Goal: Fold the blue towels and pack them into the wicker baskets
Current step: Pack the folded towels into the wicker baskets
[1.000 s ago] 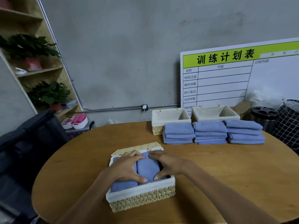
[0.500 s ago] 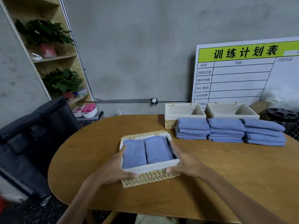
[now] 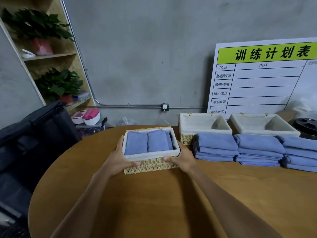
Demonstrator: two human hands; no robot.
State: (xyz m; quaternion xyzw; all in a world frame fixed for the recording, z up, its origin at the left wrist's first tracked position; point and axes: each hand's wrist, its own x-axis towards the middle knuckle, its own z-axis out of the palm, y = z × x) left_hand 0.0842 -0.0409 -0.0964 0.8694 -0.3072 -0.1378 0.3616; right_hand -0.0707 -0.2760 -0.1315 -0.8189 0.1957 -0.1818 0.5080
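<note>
A wicker basket (image 3: 151, 164) with a white liner sits on the round wooden table, filled with folded blue towels (image 3: 136, 142) standing side by side. My left hand (image 3: 120, 157) grips its left side, thumb on the front wall. My right hand (image 3: 182, 156) grips its right side the same way. Two empty lined wicker baskets (image 3: 204, 123) (image 3: 262, 124) stand at the back right. In front of them lie three stacks of folded blue towels (image 3: 216, 146) (image 3: 259, 149) (image 3: 300, 152).
The table (image 3: 171, 194) has bare wood in front of the basket. A white board with a green header (image 3: 264, 78) leans on the wall at the right. A black round container (image 3: 307, 126) is at the far right. A dark bag (image 3: 34, 133) and a plant shelf (image 3: 51, 57) stand at the left.
My hands left the towels inside the basket and took hold of its two sides. The basket has moved away from me, toward the back of the table.
</note>
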